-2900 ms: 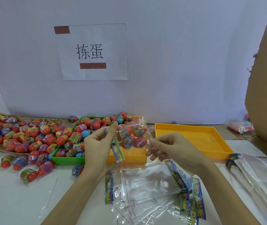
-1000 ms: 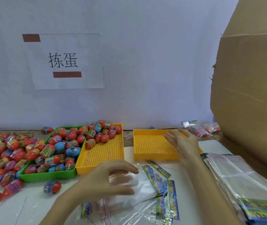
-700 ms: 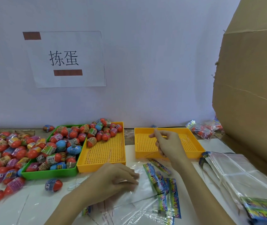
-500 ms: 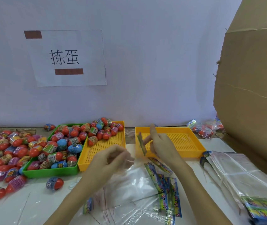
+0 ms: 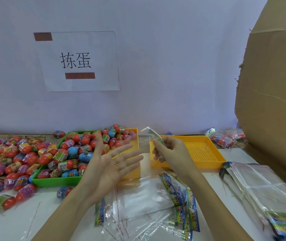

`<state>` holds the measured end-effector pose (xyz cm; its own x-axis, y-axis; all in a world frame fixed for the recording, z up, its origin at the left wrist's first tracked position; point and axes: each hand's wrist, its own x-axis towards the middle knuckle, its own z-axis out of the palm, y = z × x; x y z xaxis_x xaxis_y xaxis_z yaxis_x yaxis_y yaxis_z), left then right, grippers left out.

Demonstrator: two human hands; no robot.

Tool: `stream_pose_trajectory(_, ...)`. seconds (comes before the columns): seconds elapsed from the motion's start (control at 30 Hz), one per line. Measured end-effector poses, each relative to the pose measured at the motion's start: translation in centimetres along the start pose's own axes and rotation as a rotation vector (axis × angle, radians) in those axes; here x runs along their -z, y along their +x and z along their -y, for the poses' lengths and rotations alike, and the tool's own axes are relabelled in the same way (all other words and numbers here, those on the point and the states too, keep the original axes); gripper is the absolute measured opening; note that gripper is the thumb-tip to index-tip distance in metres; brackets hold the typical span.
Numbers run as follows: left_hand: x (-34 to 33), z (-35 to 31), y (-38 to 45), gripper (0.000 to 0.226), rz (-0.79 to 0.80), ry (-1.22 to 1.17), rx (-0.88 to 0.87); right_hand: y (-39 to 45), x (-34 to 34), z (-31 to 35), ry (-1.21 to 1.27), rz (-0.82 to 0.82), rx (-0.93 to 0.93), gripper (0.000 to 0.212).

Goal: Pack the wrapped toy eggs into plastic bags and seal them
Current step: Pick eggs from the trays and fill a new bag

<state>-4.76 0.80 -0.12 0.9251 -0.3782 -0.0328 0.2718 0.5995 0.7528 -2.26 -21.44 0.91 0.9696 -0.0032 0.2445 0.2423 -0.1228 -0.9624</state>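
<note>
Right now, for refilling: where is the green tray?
Head view, left of centre: the green tray, full of eggs, touches the left yellow tray.

Two yellow trays (image 5: 213, 150) — one green tray (image 5: 55, 181)

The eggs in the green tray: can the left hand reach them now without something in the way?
Probably yes. The left hand is open, holds nothing, and hovers just beside the green tray, whose eggs lie uncovered.
</note>
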Motion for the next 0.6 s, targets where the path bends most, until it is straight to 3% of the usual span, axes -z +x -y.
stream_pose_trajectory(0.13, -0.1, 0.8, 0.4, 0.056, -0.150, 0.366, -0.131, 0.2, 0.5, -0.3, -0.057, -0.082, -0.003, 0.020)
stream_pose_trajectory(0.3, 0.1, 0.9, 0.1, 0.031, -0.254, 0.458, -0.247, 0.0, 0.3, -0.5, -0.425, -0.127, 0.161, 0.016)
stream_pose_trajectory(0.43, 0.0, 0.6, 0.1, 0.030, -0.326, 0.514, -0.331, -0.3, -0.6, -0.2, -0.663, -0.110, 0.355, 0.060)
stream_pose_trajectory(0.5, -0.1, 0.6, 0.0, 0.024, -0.353, 0.520, -0.366, -0.7, -1.2, 0.4, -0.778, -0.079, 0.415, 0.068)
stream_pose_trajectory(0.6, -0.1, 0.6, -0.1, 0.020, -0.363, 0.546, -0.400, -1.4, -2.3, 1.1, -0.641, 0.008, 0.479, 0.033)
